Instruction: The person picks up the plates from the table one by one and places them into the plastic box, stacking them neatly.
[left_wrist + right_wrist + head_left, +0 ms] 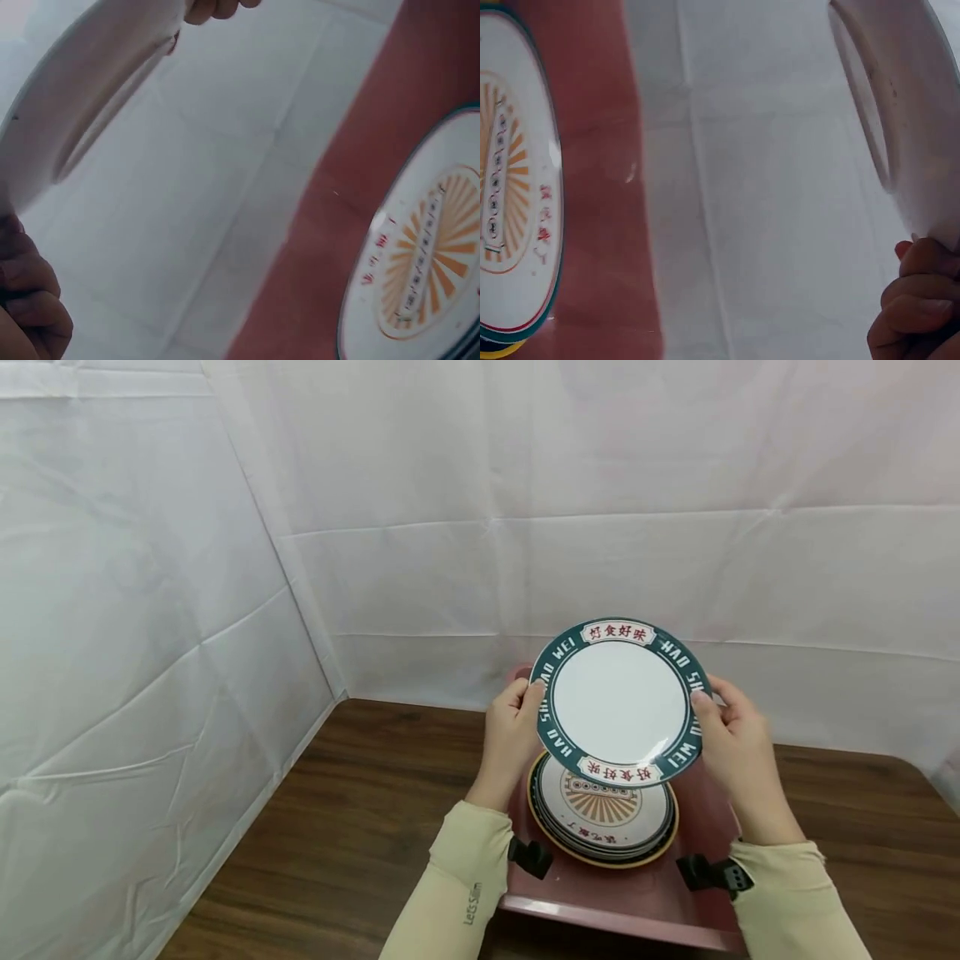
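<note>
Both hands hold up one round plate (621,702), white in the middle with a dark green lettered rim. My left hand (513,727) grips its left edge, thumb on top of the rim. On the opposite edge my right hand (738,747) pinches the rim the same way. The plate tilts toward the head camera, and its white underside (90,97) shows in the left wrist view. Below it lies a stack of plates (600,814), the top one white with an orange sunburst print. The held plate hides the stack's far part in the head view.
The stack sits in a pink tray (600,893) with raised sides. Under the tray is a dark wood table (375,793). White cloth (405,585) hangs behind the table and along its left side. Black straps with small cameras circle both wrists.
</note>
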A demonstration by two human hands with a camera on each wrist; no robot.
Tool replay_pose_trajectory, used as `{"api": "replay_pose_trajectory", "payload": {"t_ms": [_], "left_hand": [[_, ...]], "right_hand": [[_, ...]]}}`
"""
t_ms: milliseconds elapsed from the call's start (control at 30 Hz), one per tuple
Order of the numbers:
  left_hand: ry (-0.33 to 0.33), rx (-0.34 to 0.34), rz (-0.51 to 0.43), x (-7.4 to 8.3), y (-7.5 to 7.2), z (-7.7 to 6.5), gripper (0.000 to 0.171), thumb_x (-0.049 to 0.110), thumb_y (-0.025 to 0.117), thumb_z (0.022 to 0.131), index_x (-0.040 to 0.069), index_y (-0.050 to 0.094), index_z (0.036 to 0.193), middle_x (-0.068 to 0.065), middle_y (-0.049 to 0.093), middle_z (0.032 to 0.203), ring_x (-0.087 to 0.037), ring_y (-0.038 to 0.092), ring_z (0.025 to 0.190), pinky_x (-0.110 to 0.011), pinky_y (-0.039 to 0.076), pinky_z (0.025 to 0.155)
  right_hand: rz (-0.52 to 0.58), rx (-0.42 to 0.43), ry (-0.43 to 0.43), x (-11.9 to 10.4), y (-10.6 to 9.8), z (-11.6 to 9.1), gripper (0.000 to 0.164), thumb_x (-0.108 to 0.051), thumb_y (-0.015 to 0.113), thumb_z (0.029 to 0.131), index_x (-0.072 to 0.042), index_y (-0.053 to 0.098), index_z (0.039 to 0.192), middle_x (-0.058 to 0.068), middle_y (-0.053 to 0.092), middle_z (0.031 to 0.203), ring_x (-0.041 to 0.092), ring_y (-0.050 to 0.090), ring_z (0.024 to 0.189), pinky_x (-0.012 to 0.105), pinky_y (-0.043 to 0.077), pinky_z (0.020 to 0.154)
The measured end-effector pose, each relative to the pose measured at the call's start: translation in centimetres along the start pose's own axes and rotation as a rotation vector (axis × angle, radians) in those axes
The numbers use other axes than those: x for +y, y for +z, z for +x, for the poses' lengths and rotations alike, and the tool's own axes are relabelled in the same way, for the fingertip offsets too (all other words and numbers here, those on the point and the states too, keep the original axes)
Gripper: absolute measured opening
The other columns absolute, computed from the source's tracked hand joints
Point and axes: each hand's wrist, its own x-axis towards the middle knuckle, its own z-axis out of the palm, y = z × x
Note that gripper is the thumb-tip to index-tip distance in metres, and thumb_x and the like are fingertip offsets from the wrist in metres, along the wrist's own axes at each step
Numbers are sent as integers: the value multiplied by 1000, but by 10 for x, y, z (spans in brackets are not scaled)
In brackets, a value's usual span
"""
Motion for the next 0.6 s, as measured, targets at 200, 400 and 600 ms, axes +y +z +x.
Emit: {"api": "replay_pose_trajectory", "payload": {"t_ms": [200,400,600], "left_hand": [[-53,12,110,-25,9,-1,36,28,49,96,8,45,66,1,43,55,-8,40,49,-20,28,44],[-117,-34,336,-27,10,-4,36,33,46,96,13,46,67,2,39,55,-11,39,51,-24,28,47],[-236,-244,645,-33,9,-5,35,38,40,99,14,52,75,0,45,61,-14,45,56,-28,35,52]], "right_hand": [[-57,0,27,28,13,3,47,-30,36,100,1,43,134,27,61,97,10,55,64,19,45,50],[-155,-111,172,48,20,2,55,-35,27,101,3,32,140,32,50,118,34,53,93,40,46,73],[-397,-343,212,63,22,4,54,-30,25,102,11,29,137,37,41,127,50,43,112,60,36,88]]}}
